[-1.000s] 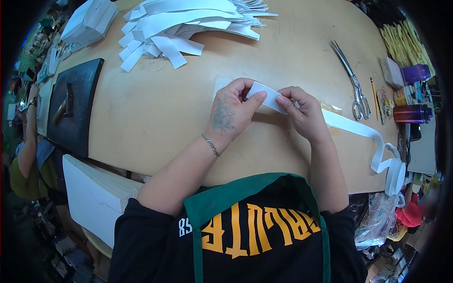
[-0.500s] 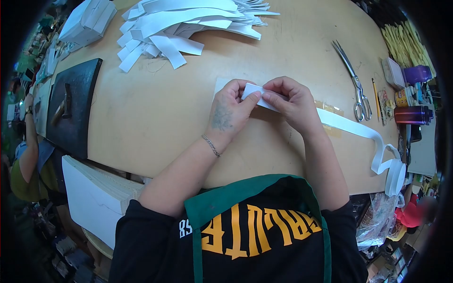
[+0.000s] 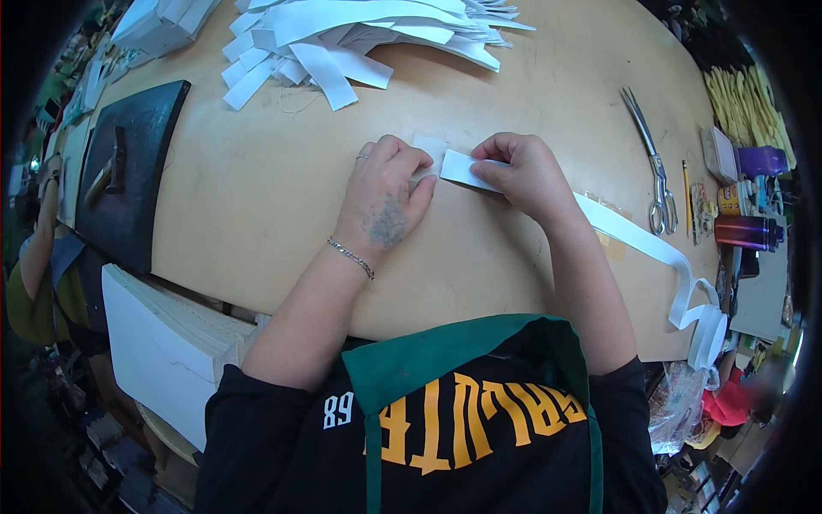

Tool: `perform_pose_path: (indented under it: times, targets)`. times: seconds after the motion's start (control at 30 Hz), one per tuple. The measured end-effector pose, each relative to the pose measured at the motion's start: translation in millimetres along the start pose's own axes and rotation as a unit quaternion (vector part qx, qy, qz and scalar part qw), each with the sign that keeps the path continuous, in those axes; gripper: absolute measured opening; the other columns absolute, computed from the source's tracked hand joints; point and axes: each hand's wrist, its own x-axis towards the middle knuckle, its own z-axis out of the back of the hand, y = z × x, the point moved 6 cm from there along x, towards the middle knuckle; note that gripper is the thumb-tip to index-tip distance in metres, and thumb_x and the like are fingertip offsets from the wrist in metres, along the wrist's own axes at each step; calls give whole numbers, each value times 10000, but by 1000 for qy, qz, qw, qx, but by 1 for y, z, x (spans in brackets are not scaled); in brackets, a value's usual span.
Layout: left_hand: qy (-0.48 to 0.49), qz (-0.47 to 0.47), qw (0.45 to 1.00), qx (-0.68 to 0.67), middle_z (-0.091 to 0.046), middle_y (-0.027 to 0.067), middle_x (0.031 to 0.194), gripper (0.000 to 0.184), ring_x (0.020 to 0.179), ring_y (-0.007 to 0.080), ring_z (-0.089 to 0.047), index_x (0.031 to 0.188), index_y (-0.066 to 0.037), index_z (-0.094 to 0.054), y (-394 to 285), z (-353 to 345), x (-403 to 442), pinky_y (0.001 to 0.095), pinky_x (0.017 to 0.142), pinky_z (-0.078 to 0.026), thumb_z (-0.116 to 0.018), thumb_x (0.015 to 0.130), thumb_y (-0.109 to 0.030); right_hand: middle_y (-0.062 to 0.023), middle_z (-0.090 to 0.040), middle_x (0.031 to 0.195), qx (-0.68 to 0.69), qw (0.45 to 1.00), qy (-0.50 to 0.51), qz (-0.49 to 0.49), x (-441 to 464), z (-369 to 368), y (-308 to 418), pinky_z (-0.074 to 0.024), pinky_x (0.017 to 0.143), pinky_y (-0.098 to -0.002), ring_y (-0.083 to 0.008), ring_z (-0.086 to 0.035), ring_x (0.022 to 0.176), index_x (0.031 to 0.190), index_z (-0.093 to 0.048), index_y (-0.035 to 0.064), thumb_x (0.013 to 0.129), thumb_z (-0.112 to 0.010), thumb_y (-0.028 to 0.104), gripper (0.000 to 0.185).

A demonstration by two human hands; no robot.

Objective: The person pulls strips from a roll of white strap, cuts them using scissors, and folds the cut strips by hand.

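Toward the middle of the tabletop, the end of a white strip is now pinched by the right hand alone; it was gripped by both hands a moment ago. With the left hand withdrawn and loosely curled beside a pale flat piece, the strip's end is left exposed; whether anything is held there cannot be told. Part of the strip's run is hidden by the right arm. Near the right edge, scissors are laid; toward the far edge, white strips are heaped.
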Motion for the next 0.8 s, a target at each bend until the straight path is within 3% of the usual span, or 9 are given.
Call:
perform_pose_path:
  times: [0.07, 0.17, 0.27, 0.37, 0.8]
  targets:
    - [-13, -28, 999, 17, -561, 89, 845, 147, 818, 267, -548, 874, -29, -646, -3, 1, -1, 350, 696, -462, -674, 731, -49, -143, -668, 812, -9, 1000, -1, 4, 1, 0, -1, -497, 696, -319, -214, -631, 723, 913, -666, -12, 774, -651, 110, 185]
    - [-3, -49, 998, 30, -551, 68, 837, 186, 810, 249, -534, 902, -67, -671, -9, -3, -3, 343, 681, -465, -666, 720, -29, -44, -629, 746, -29, 999, 1, 12, 2, 0, 1, -451, 552, -250, -89, -545, 623, 902, -663, 2, 806, -659, 96, 135]
    - [23, -93, 993, 73, -538, 45, 825, 249, 775, 231, -519, 944, -116, -693, -16, -8, -6, 332, 662, -464, -657, 716, -22, -50, -630, 751, -31, 999, 7, 9, 2, 1, 3, -464, 584, -258, -97, -557, 649, 902, -663, -2, 800, -655, 92, 138]
    - [26, -94, 989, 113, -533, 31, 815, 284, 752, 216, -507, 971, -145, -701, -19, -10, -7, 320, 651, -461, -656, 715, -29, -151, -660, 780, -37, 999, -4, 17, 2, 0, 0, -495, 666, -324, -216, -625, 690, 912, -672, -1, 767, -645, 117, 189]
    - [14, -86, 992, 95, -531, 30, 807, 269, 742, 214, -500, 949, -135, -700, -18, -11, -7, 316, 653, -457, -661, 709, -19, -175, -659, 781, -44, 998, -24, 34, 0, -2, 3, -499, 697, -343, -250, -628, 703, 909, -671, -12, 756, -623, 105, 199]
